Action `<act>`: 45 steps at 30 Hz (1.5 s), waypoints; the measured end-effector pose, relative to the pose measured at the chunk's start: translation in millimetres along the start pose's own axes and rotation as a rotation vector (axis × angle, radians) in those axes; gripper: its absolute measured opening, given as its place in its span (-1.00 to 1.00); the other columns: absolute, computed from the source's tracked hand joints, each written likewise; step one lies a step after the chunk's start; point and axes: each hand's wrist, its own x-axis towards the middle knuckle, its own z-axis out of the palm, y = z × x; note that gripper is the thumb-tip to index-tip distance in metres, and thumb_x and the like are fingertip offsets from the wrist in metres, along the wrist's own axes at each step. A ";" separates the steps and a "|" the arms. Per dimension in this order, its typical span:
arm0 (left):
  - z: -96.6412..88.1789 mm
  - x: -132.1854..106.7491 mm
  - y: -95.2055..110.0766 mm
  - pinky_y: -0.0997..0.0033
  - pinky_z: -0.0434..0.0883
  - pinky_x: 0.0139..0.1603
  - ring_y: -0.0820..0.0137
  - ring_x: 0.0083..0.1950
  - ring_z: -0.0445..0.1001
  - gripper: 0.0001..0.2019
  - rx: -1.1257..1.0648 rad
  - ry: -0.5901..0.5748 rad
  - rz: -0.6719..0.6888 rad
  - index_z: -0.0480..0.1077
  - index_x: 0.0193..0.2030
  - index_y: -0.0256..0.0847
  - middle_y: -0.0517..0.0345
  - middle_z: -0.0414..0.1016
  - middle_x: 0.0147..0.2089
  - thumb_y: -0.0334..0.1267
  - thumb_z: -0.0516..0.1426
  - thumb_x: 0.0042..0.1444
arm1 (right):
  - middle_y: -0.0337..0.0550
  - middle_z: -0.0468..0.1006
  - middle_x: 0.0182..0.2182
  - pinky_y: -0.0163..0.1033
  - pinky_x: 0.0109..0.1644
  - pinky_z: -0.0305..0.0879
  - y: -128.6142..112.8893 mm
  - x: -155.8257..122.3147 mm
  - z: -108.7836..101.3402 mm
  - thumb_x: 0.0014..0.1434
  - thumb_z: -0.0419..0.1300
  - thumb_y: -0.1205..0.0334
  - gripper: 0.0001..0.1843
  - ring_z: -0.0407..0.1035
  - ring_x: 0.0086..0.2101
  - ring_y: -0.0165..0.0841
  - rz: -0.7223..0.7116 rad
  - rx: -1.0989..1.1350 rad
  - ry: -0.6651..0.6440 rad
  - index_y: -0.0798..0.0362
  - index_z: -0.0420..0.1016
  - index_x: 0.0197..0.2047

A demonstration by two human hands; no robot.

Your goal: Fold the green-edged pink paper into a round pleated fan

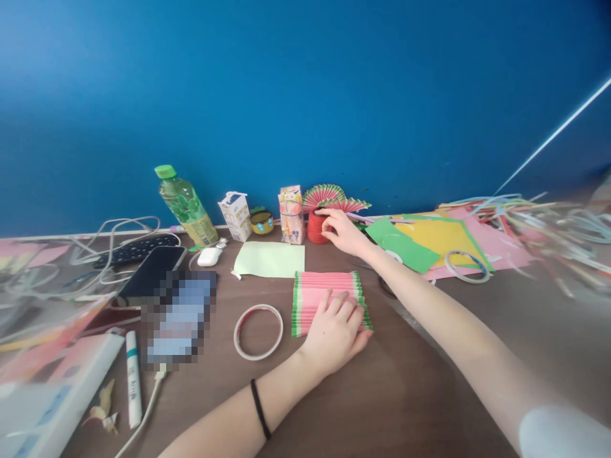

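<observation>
My left hand (pixel 335 332) lies flat, fingers stretched out, on a pleated pink paper with green edges (pixel 315 294) in the middle of the brown table (pixel 405 394). My right hand (pixel 344 230) reaches to the back of the table, its fingers curled round the rim of a small red cup (pixel 315 228). Folded pink paper fans (pixel 331 197) stand in that cup. A black band circles my left wrist.
Near the wall stand a green bottle (pixel 186 207), a small carton (pixel 235 215), a yellow pot (pixel 262 222) and a pink carton (pixel 291 215). A tape ring (pixel 258 331), pale green sheet (pixel 270 259), phone (pixel 151 270), earbud case (pixel 209 256), glue stick (pixel 133 378) and coloured papers (pixel 429 245) lie around.
</observation>
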 end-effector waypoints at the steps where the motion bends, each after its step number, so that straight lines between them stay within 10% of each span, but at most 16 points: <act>1: 0.1 0.0 0.1 0.05 0.11 0.23 0.21 0.12 0.28 -0.67 0.002 0.002 0.002 0.34 -0.06 -0.26 0.03 0.43 -0.02 -0.11 -0.05 0.18 | 0.02 0.35 0.02 0.08 0.09 0.12 -1.1 0.3 -2.9 0.02 0.07 0.43 -0.87 0.20 0.03 -0.14 -0.018 0.008 -0.003 0.05 0.26 -0.50; 14: -1.1 0.8 0.0 0.04 0.14 0.21 0.20 0.09 0.30 -0.68 0.008 0.023 0.009 0.35 -0.07 -0.26 0.03 0.44 -0.02 -0.12 -0.03 0.17 | 0.11 0.22 0.14 0.09 0.20 0.01 3.6 -8.2 24.1 0.04 0.07 0.48 -0.88 -0.01 0.19 -0.10 -0.052 -0.241 0.032 0.11 0.36 -0.43; 28: -0.8 -0.2 0.6 0.05 0.12 0.22 0.23 0.10 0.29 -0.71 -0.014 0.008 -0.004 0.35 -0.08 -0.23 0.05 0.44 -0.04 -0.13 -0.03 0.17 | 0.00 0.38 0.05 0.01 0.19 -0.01 0.9 -6.6 -21.3 -0.01 0.19 0.26 -0.85 0.17 0.12 -0.21 0.187 0.523 -0.053 0.06 0.28 -0.52; 45: 2.0 -1.2 -0.7 0.05 0.12 0.22 0.23 0.10 0.29 -0.69 -0.014 0.003 -0.004 0.34 -0.05 -0.22 0.03 0.43 -0.01 -0.13 -0.04 0.18 | -0.25 0.51 -0.49 -0.16 -0.13 0.29 -13.8 -6.8 -31.0 -0.08 0.27 0.18 -0.78 0.43 -0.39 -0.37 0.440 0.828 0.115 0.04 0.29 -0.43</act>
